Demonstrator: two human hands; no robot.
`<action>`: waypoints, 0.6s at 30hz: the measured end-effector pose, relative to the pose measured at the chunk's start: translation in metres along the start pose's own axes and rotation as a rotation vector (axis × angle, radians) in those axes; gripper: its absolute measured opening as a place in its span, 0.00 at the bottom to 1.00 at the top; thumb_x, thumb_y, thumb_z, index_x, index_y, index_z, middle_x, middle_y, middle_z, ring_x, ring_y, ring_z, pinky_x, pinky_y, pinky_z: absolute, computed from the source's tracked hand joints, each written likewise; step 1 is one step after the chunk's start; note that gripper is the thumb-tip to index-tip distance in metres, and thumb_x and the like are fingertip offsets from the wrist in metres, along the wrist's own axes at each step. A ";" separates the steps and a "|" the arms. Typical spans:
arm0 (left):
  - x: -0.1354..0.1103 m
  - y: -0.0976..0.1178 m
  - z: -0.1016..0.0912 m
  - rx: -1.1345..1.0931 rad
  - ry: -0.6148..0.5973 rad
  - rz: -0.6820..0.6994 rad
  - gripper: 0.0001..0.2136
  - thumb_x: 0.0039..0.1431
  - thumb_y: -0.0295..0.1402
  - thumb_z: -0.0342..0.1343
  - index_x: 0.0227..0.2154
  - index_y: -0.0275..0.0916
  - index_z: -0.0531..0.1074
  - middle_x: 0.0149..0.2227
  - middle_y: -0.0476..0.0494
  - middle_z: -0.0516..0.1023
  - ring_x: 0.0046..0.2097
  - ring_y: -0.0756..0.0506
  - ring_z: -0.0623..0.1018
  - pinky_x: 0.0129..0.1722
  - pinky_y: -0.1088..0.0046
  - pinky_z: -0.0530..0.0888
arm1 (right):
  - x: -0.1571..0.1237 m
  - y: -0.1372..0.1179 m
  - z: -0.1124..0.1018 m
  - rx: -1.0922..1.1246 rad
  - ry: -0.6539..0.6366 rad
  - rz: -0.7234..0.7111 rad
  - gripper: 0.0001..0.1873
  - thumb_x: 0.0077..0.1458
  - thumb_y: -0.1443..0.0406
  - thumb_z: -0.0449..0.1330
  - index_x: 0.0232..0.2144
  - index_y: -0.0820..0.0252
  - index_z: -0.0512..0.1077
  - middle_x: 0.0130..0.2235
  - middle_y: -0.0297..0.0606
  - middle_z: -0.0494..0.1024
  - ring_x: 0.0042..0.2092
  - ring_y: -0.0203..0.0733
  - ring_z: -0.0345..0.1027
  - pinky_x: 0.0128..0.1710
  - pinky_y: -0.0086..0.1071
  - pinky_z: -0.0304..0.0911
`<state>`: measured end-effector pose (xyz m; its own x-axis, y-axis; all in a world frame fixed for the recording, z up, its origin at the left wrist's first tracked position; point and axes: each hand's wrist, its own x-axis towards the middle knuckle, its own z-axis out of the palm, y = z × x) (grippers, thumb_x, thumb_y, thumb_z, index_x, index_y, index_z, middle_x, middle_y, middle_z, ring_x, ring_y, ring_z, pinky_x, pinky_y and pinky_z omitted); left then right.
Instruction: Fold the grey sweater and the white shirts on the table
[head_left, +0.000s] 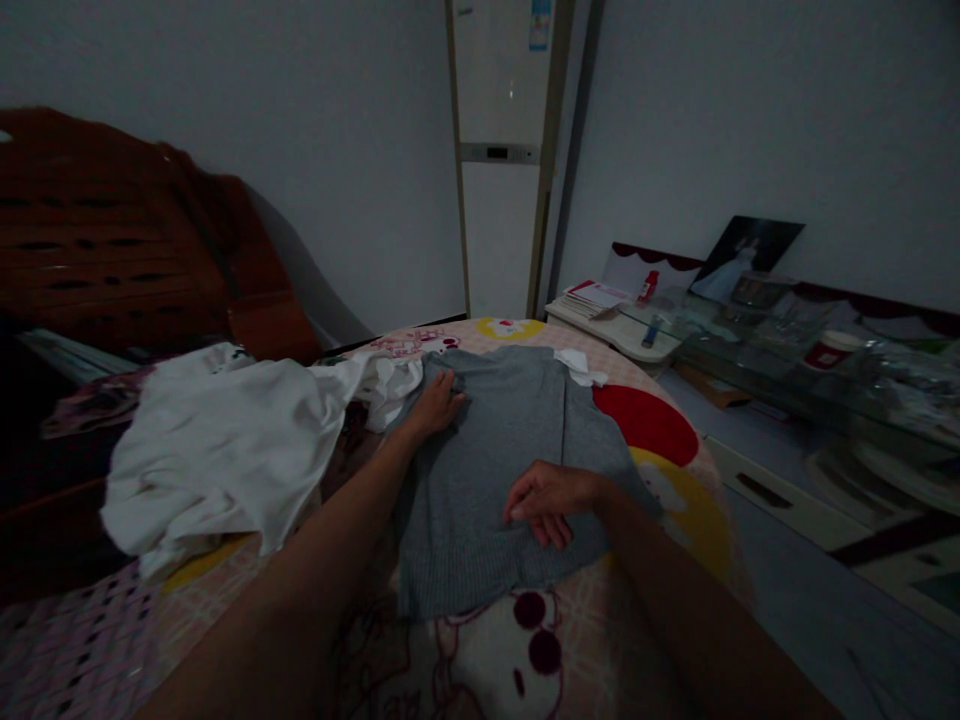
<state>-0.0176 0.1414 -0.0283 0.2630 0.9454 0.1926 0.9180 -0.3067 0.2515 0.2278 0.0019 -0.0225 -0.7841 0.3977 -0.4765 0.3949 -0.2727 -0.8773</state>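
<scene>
A grey knitted top (487,450) with a ribbed hem toward me lies spread out on a patterned cloth (600,590). My left hand (439,402) rests flat on its upper left part, fingers stretched out. Over the lower right part of the top is my right hand (546,500), fingers loosely bent and apart, with nothing seen in it. Whether it touches the fabric I cannot tell. White fabric (576,365) pokes out at the top's upper right edge, and more white cloth lies against its upper left edge.
A heap of white cloth (232,440) lies to the left, before a carved wooden chair (135,230). On the right stands a glass-topped cabinet (750,350) with a paper cup (832,350), papers (596,297) and a picture (742,255). A tall white appliance (501,230) fills the corner.
</scene>
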 end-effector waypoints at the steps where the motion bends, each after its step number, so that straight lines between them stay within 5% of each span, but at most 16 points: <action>1: -0.005 -0.001 -0.005 0.014 0.000 0.007 0.26 0.63 0.31 0.46 0.63 0.33 0.58 0.66 0.31 0.61 0.68 0.40 0.61 0.63 0.65 0.62 | 0.000 0.000 0.000 -0.001 0.007 -0.007 0.24 0.53 0.53 0.65 0.44 0.64 0.71 0.22 0.32 0.78 0.19 0.36 0.72 0.16 0.23 0.64; 4: -0.032 -0.008 -0.022 0.103 -0.002 -0.034 0.22 0.59 0.26 0.49 0.57 0.35 0.66 0.59 0.32 0.71 0.62 0.38 0.70 0.60 0.65 0.66 | -0.002 -0.001 0.002 -0.008 0.026 -0.006 0.22 0.54 0.54 0.64 0.44 0.65 0.71 0.22 0.31 0.77 0.19 0.36 0.72 0.16 0.23 0.64; 8: -0.077 -0.022 -0.046 0.256 -0.084 -0.207 0.16 0.61 0.33 0.52 0.49 0.33 0.71 0.47 0.28 0.78 0.51 0.33 0.78 0.49 0.62 0.73 | -0.003 -0.001 0.003 -0.028 0.037 -0.010 0.21 0.56 0.56 0.63 0.46 0.65 0.71 0.22 0.31 0.77 0.19 0.35 0.72 0.17 0.22 0.63; 12: -0.108 -0.027 -0.057 0.262 -0.205 -0.253 0.24 0.60 0.42 0.55 0.55 0.31 0.66 0.48 0.27 0.78 0.50 0.34 0.79 0.46 0.64 0.73 | -0.002 0.001 0.002 -0.044 0.034 -0.018 0.21 0.55 0.55 0.63 0.44 0.64 0.72 0.21 0.31 0.77 0.19 0.35 0.72 0.17 0.22 0.63; 18: -0.122 -0.033 -0.061 0.120 -0.217 -0.151 0.27 0.57 0.29 0.56 0.61 0.36 0.61 0.48 0.38 0.79 0.48 0.41 0.80 0.46 0.71 0.72 | -0.003 0.003 0.000 -0.029 0.043 -0.032 0.22 0.54 0.54 0.64 0.45 0.65 0.71 0.22 0.31 0.78 0.19 0.35 0.72 0.17 0.23 0.63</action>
<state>-0.0986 0.0293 -0.0021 0.1659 0.9849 -0.0497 0.9768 -0.1572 0.1451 0.2316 -0.0002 -0.0233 -0.7757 0.4431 -0.4494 0.3839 -0.2339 -0.8933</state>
